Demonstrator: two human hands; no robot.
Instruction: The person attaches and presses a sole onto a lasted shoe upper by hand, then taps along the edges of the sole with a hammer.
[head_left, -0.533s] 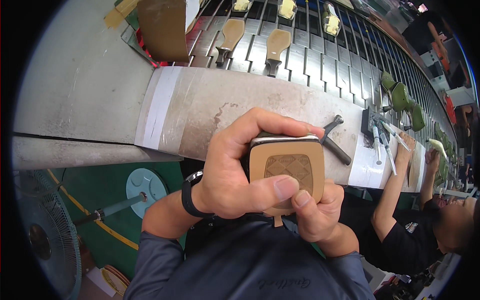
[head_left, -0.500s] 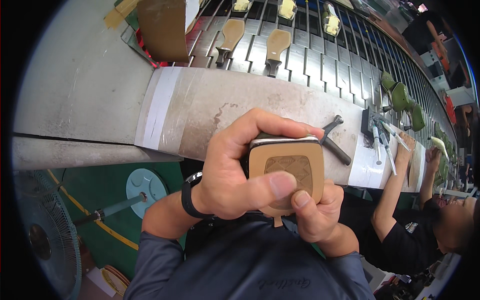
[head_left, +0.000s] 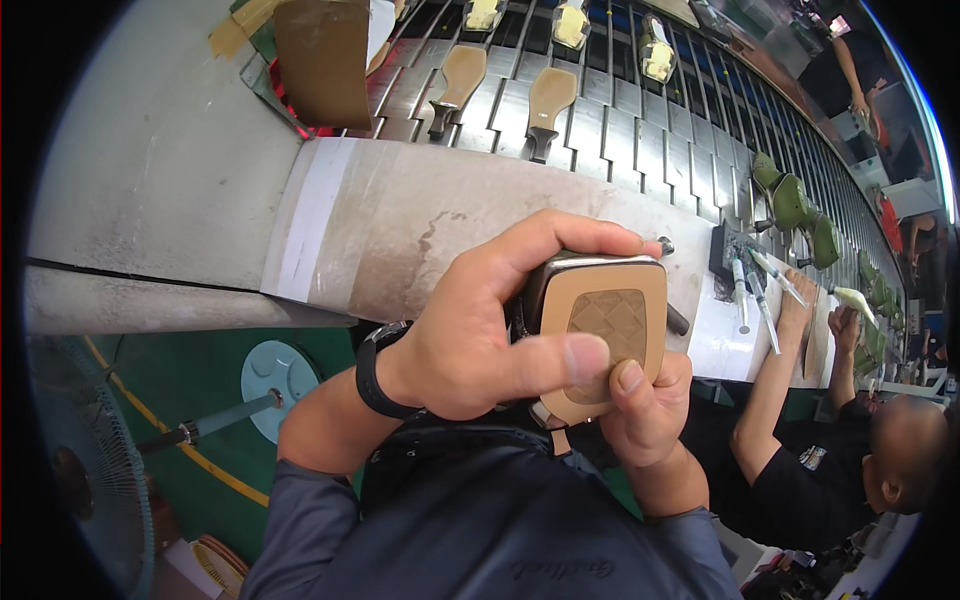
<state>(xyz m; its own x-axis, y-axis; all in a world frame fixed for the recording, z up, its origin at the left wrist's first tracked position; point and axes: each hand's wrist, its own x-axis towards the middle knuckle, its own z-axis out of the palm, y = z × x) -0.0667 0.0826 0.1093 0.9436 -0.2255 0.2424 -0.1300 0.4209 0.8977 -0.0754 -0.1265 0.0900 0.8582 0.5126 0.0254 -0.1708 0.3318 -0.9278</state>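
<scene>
Single fisheye view, worn at the left of your head, facing steeply down past your chest [head_left: 480, 510], your left hand [head_left: 455, 345] and right hand [head_left: 652, 410] close at centre, pale bench [head_left: 400, 235] just beyond, slatted metal conveyor [head_left: 630, 130] far, fan [head_left: 105, 490] near left, co-worker [head_left: 820, 485] right.

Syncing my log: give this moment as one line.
left grip: holding tan sole | right grip: thumb on sole | hammer: on ledge, partly hidden

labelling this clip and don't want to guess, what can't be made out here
In the head view:
Tan sole: lower middle, under the thumbs of the left hand and right hand.
Right hand's other fingers: mostly behind the sole.
Hammer: middle, behind the sole.
Brown sheet: top, cut off by upper edge.
</scene>
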